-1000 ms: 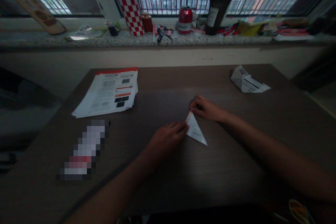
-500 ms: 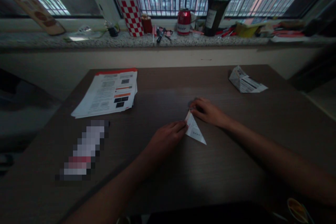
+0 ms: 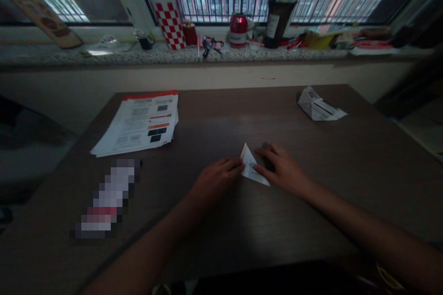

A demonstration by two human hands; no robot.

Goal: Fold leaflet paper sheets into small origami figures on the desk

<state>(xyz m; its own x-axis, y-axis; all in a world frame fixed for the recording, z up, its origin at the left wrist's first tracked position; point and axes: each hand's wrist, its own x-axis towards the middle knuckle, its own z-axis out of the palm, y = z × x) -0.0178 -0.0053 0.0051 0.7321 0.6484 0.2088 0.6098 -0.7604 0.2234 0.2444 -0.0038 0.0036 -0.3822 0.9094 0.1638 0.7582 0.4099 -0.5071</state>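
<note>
A small folded paper (image 3: 252, 173), white with print and shaped like a triangle, lies on the brown table in the middle. My left hand (image 3: 221, 177) has its fingers together at the paper's left edge, gripping it there. Thumb and index finger of my right hand (image 3: 282, 168) are spread apart at the paper's right side. The thumb tip rests on or just over the paper, and the index finger reaches past its slanting edge. My fingers hide the paper's left corner.
A paper stack (image 3: 138, 122) lies at the back left, with a pixelated object (image 3: 107, 198) in front of it. Another folded paper (image 3: 320, 106) sits at the back right. On the windowsill stand a checkered bottle (image 3: 169, 25), a red can (image 3: 238, 30) and a dark cup (image 3: 277, 23).
My right hand has moved from the paper's top tip down along its right side, and its thumb and index finger have spread. My left hand still holds the left edge.
</note>
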